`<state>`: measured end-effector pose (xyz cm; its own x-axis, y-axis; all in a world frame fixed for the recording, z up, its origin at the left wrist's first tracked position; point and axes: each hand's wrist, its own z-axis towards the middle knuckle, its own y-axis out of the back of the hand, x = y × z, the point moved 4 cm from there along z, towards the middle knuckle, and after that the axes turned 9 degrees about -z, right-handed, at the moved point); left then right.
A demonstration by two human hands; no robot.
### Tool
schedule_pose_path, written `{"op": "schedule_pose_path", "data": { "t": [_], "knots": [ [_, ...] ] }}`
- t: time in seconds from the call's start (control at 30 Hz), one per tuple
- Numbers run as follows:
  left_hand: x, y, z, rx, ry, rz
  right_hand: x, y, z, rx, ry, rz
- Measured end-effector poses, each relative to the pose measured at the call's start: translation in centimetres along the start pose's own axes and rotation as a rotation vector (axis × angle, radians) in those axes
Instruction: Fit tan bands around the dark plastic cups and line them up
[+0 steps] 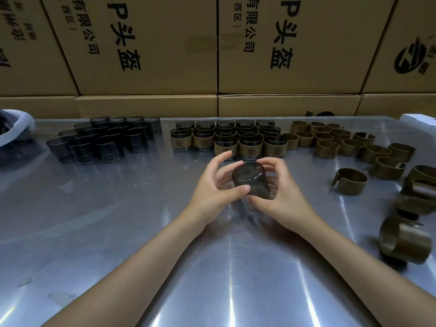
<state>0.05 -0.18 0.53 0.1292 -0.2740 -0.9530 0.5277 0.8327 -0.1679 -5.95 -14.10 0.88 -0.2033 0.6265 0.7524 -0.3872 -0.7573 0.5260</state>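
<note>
A dark translucent plastic cup (249, 178) is held over the middle of the metal table (118, 232), its base turned toward the camera. My left hand (214, 187) grips it from the left, thumb across its lower side. My right hand (278, 192) grips it from the right, fingers curled over the top; whether a band is on it is hidden by my hands. Several banded cups (250, 147) stand in rows just behind my hands. Several bare dark cups (103, 140) are clustered at the back left. Several loose tan bands (349, 181) lie to the right.
Stacked cardboard boxes (212, 55) form a wall along the table's far edge. A white bag (14, 128) with dark contents sits at the far left. More tan bands (404, 239) lie on their sides near the right edge. A white object (417, 119) sits at the back right.
</note>
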Motion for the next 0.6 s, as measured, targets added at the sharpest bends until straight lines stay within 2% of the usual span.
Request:
{"op": "schedule_pose_path", "data": {
  "t": [0.17, 0.27, 0.37, 0.43, 0.5, 0.6],
  "knots": [
    [0.4, -0.3, 0.2, 0.044, 0.001, 0.104, -0.6, -0.6, 0.2, 0.058, -0.025, -0.022],
    [0.4, -0.3, 0.1, 0.046, 0.034, 0.083, -0.6, -0.8, 0.2, 0.123, -0.057, 0.014],
    [-0.3, 0.0, 0.2, -0.031, 0.062, -0.005, 0.0, 0.5, 0.3, 0.006, -0.06, 0.045],
    [-0.4, 0.5, 0.3, -0.101, 0.099, -0.072, 0.0, 2.6, 0.3, -0.148, 0.004, -0.194],
    [-0.4, 0.8, 0.3, -0.131, 0.12, -0.101, -0.8, 4.7, 0.3, -0.262, -0.003, -0.584],
    [-0.4, 0.6, 0.4, -0.12, 0.117, -0.087, -3.3, 6.4, 0.1, -0.237, -0.317, -0.955]
  ]
}}
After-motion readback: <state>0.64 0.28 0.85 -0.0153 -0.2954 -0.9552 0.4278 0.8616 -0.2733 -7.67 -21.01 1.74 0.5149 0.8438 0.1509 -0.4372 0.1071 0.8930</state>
